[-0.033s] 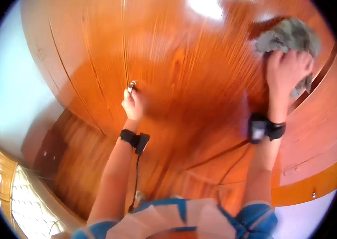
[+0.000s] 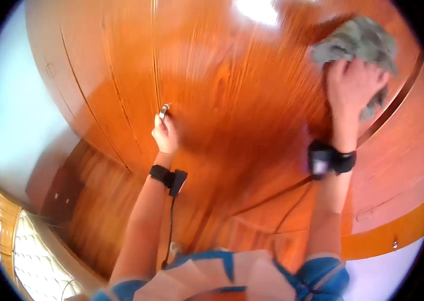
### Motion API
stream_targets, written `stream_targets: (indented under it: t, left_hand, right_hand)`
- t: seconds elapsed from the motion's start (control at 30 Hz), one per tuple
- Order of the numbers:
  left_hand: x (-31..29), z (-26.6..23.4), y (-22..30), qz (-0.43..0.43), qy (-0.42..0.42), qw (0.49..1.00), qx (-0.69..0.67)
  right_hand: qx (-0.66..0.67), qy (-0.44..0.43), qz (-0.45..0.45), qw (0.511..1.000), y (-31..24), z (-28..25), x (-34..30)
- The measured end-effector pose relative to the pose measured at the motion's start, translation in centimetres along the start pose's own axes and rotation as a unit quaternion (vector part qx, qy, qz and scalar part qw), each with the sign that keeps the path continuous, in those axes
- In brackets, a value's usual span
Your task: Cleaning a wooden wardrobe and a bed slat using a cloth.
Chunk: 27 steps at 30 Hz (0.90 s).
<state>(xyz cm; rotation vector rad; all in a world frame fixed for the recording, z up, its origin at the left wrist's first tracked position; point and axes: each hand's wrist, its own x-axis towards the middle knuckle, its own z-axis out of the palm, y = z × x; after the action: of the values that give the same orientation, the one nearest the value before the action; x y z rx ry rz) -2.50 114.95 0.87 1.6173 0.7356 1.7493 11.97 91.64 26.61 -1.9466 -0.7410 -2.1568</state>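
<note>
A glossy orange-brown wooden wardrobe door [image 2: 252,120] fills the middle of the view. On it, near the vertical seam, is a small silver metal handle [image 2: 163,111]. My left hand [image 2: 164,135] is closed around the lower part of that handle. Up at the right, my right hand [image 2: 353,86] presses a crumpled grey-green cloth [image 2: 360,41] against the door near its right edge. Its fingers curl over the cloth and hide part of it. Black straps with small devices sit on both wrists.
Beyond the door's right edge lies a dark gap [image 2: 395,113]. A dark brown cabinet [image 2: 61,193] stands by the pale wall [image 2: 26,120] at left. A bed with a white quilted surface [image 2: 36,258] is at lower left. Cables hang from both wrist devices.
My right hand and the cloth have shifted slightly left and up across the door. My left hand stays on the handle, almost unmoved.
</note>
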Motion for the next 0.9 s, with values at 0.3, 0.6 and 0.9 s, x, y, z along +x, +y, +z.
stream_targets:
  t: [0.3, 0.6, 0.9]
  left_hand:
    - [0.9, -0.8, -1.1, 0.015, -0.002, 1.000, -0.012]
    - [0.1, -1.1, -1.2, 0.011, 0.003, 1.000, -0.013]
    - [0.2, -0.4, -1.5, 0.031, -0.013, 0.999, -0.002]
  right_hand:
    - [0.344, -0.133, -0.350, 0.861, -9.5, 0.1, -12.6]
    - [0.177, -0.059, -0.131, 0.974, 0.9, -1.7, 0.3]
    - [0.014, 0.180, -0.087, 0.980, 0.7, 1.3, 16.7]
